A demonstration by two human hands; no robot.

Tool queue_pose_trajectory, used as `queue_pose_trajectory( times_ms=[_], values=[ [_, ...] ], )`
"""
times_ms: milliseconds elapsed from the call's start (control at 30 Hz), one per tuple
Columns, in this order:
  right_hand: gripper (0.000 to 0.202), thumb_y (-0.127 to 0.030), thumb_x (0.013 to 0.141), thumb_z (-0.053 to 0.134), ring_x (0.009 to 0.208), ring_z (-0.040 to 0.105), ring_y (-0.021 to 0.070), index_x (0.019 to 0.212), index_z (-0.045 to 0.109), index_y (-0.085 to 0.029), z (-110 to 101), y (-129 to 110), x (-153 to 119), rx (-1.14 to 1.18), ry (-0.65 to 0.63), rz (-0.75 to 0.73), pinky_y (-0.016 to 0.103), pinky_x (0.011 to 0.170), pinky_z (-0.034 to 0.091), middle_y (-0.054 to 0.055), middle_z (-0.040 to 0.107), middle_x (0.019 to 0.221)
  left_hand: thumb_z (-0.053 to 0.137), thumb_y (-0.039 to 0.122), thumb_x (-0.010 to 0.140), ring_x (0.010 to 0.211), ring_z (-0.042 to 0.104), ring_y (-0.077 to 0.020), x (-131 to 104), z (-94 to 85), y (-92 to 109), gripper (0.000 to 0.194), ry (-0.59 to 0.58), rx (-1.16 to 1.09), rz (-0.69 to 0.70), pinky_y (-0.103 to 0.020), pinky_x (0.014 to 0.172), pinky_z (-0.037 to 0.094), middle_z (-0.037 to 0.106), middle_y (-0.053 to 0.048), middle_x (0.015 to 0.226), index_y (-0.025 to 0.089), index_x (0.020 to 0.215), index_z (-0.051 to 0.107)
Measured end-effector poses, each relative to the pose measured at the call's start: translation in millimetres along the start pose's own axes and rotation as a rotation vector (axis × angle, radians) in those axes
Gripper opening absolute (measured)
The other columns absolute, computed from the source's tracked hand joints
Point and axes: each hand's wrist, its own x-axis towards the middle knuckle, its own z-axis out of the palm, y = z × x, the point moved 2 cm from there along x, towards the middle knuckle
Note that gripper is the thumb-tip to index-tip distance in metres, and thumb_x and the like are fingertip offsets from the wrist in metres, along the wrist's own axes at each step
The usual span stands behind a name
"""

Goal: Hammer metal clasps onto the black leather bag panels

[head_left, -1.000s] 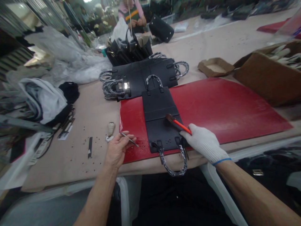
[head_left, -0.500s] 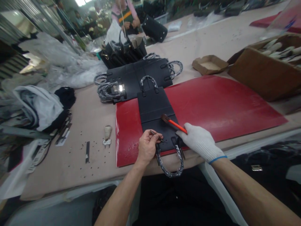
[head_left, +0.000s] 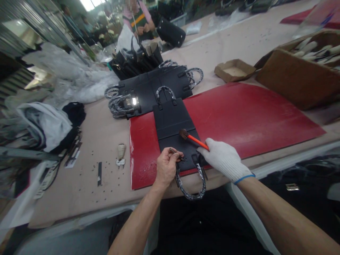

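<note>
A flat black bag panel (head_left: 172,122) lies across a red mat (head_left: 239,118), its plastic-wrapped handle (head_left: 191,196) hanging over the table's front edge. My bare left hand (head_left: 168,163) pinches a thin metal punch (head_left: 173,151), tip down by small dark marks at the panel's near end. In a white knitted glove, my right hand (head_left: 221,156) grips a hammer (head_left: 198,141) by its orange handle. The dark hammer head (head_left: 183,134) is over the panel, up and right of my left hand and apart from the punch.
Further back lie stacked black panels (head_left: 159,85) with wrapped handles. Left of the mat are an awl-like tool with a pale wrapped grip (head_left: 121,151), a dark strip (head_left: 99,173) and scattered black bits. Cardboard boxes (head_left: 297,78) stand right. A person (head_left: 140,26) works across the table.
The whole view has shifted slightly. Both hands keep their holds on the punch and hammer, with hardly any movement over the panel.
</note>
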Motion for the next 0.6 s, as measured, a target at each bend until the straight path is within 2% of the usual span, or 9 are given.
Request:
queue_pose_trajectory(
  times_ms=[133,300,467,600],
  values=[
    [0.039,-0.058,0.098,0.048,0.084,0.071,0.0297,0.104,0.063,-0.022,-1,1,-1,0.015,0.003,-0.009,0.034,0.066,0.039,0.012,0.072,0.087,0.062,0.029,0.093,0.081,0.076,-0.0172,-6,3.2,2,0.01,0.039,0.136,0.107,-0.027,0.077,0.06,0.079,-0.005,0.087,0.02,0.09,0.064],
    [0.038,-0.057,0.097,0.05,0.081,0.07,0.0291,0.101,0.063,-0.021,0,2,-1,0.055,0.019,-0.026,0.033,0.065,0.036,0.012,0.071,0.086,0.059,0.024,0.094,0.076,0.074,-0.0163,-12,8.7,3,0.011,0.077,0.304,0.272,-0.024,0.071,0.056,0.078,-0.004,0.084,0.022,0.088,0.068],
    [0.03,-0.051,0.097,0.051,0.078,0.065,0.0252,0.096,0.059,-0.022,-1,8,-1,0.148,0.053,-0.079,0.032,0.063,0.031,0.009,0.068,0.082,0.057,0.021,0.095,0.078,0.075,-0.0171,-13,9.3,-2,0.013,-0.005,0.366,0.409,-0.024,0.074,0.057,0.079,-0.005,0.088,0.023,0.091,0.07],
    [0.025,-0.042,0.098,0.049,0.073,0.061,0.0203,0.084,0.053,-0.023,-11,14,-5,0.261,0.067,-0.167,0.03,0.063,0.034,0.005,0.065,0.077,0.056,0.02,0.095,0.079,0.075,-0.0166,-11,7.2,-8,0.014,-0.057,0.372,0.498,-0.024,0.075,0.058,0.079,-0.005,0.088,0.021,0.092,0.07]
  ],
)
